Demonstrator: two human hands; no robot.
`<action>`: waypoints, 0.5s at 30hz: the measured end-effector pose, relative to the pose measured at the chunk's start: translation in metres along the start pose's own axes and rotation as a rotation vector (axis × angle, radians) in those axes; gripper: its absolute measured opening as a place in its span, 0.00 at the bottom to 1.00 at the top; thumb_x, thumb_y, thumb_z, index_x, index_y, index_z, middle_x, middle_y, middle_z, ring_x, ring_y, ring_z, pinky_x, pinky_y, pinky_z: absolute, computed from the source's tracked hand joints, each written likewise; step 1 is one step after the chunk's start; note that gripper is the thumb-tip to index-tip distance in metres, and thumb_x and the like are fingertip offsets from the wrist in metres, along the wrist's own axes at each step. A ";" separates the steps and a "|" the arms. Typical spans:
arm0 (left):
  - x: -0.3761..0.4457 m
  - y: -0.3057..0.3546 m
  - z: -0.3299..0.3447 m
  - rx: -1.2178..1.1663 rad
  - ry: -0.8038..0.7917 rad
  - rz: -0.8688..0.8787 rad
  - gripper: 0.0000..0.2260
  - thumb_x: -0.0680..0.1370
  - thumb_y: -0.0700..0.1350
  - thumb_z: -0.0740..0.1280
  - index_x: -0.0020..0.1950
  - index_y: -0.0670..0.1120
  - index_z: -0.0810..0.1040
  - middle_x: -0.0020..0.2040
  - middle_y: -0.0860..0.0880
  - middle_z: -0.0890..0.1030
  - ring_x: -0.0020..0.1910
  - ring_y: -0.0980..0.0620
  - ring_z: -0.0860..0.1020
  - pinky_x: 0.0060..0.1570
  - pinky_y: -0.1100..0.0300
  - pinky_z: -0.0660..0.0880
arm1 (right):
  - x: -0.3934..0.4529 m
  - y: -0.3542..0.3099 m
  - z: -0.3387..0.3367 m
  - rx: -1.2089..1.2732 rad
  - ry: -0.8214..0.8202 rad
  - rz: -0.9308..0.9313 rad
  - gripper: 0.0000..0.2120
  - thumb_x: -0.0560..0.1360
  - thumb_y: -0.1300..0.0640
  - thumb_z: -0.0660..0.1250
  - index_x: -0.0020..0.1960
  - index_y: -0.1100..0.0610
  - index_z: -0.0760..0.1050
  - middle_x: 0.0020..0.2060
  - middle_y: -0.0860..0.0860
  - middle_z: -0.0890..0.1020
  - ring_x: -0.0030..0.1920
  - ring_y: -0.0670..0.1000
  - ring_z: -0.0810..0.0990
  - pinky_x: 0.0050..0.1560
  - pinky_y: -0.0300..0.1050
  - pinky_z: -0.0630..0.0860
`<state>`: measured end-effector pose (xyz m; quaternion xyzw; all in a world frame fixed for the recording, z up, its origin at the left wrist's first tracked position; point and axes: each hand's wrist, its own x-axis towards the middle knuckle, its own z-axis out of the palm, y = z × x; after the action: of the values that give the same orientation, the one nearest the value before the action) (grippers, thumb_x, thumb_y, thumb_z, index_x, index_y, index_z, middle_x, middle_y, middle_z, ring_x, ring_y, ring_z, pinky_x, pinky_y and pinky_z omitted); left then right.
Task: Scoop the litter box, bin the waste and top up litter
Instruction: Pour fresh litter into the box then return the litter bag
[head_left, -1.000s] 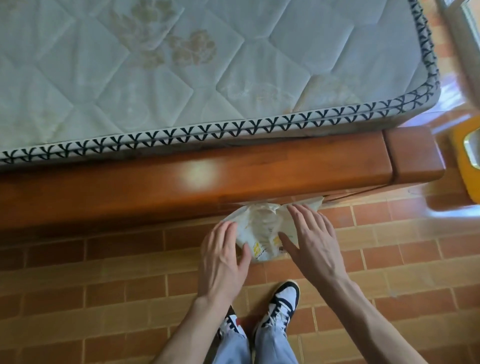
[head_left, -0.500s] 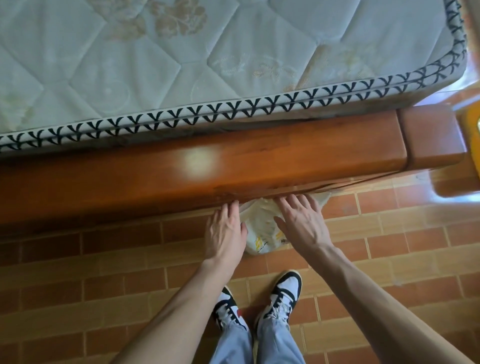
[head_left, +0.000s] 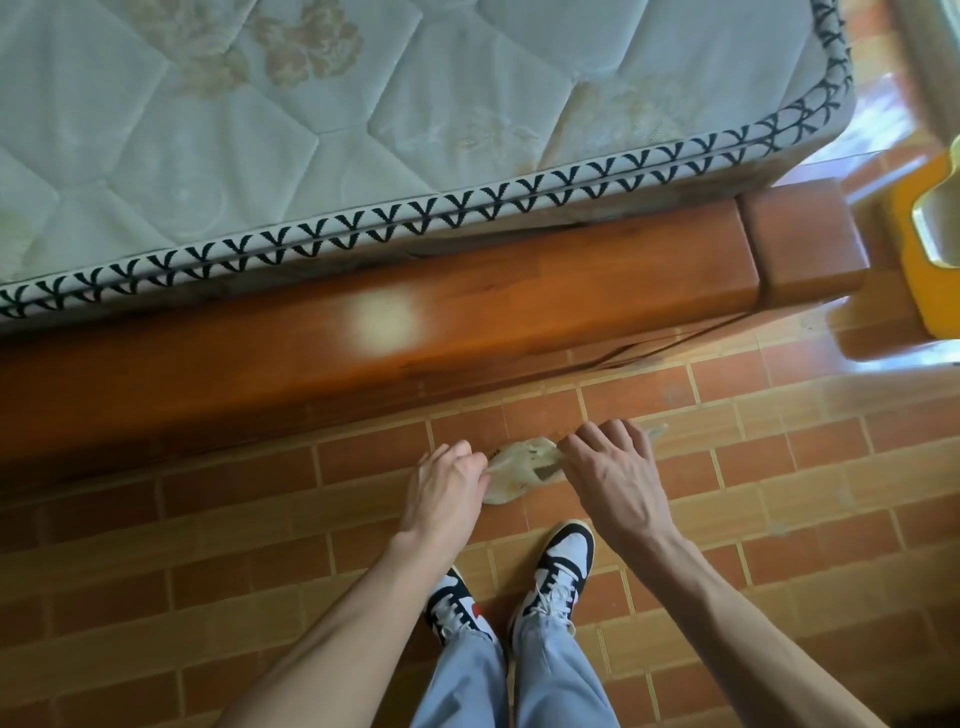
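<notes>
A crumpled, translucent plastic bag (head_left: 511, 470) with yellow print hangs stretched between my two hands, above the brick-patterned floor and in front of the wooden bed frame. My left hand (head_left: 447, 491) pinches its left end with curled fingers. My right hand (head_left: 613, 470) grips its right end, fingers bent over the plastic. The bag's contents cannot be made out. No litter box or scoop is in view.
A wooden bed frame (head_left: 467, 312) with a quilted mattress (head_left: 363, 130) fills the upper half. A yellow object (head_left: 930, 249) stands at the right edge past the bed corner. My two sneakers (head_left: 561, 566) stand on the tiled floor (head_left: 208, 571) just below the bag.
Both hands reached to the bag at the bed frame's lower edge, took hold of it and pulled it out toward me. It now hangs between them, away from the frame.
</notes>
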<state>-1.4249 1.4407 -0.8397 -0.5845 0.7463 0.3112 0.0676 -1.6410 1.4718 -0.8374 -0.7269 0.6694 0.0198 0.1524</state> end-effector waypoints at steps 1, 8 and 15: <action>-0.004 0.003 0.000 0.008 -0.016 0.018 0.08 0.84 0.46 0.67 0.58 0.46 0.83 0.50 0.51 0.78 0.54 0.49 0.77 0.60 0.53 0.74 | -0.006 0.002 -0.002 -0.003 -0.004 0.007 0.03 0.78 0.53 0.69 0.51 0.49 0.77 0.47 0.46 0.78 0.49 0.51 0.72 0.64 0.50 0.65; -0.030 0.040 -0.015 0.001 -0.003 0.169 0.07 0.86 0.44 0.62 0.57 0.46 0.80 0.50 0.52 0.78 0.48 0.54 0.74 0.53 0.57 0.74 | -0.045 0.013 -0.037 0.012 0.072 0.117 0.05 0.75 0.54 0.73 0.50 0.51 0.80 0.52 0.49 0.79 0.52 0.52 0.74 0.59 0.51 0.69; -0.026 0.096 -0.034 0.054 0.107 0.396 0.09 0.75 0.36 0.77 0.47 0.48 0.81 0.36 0.54 0.78 0.34 0.59 0.68 0.36 0.65 0.65 | -0.067 0.044 -0.074 0.086 0.163 0.377 0.06 0.75 0.51 0.73 0.50 0.51 0.80 0.44 0.48 0.76 0.44 0.51 0.72 0.43 0.46 0.64</action>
<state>-1.4953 1.4557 -0.7635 -0.4401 0.8572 0.2668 -0.0189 -1.7038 1.5158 -0.7601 -0.5807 0.8039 -0.0396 0.1224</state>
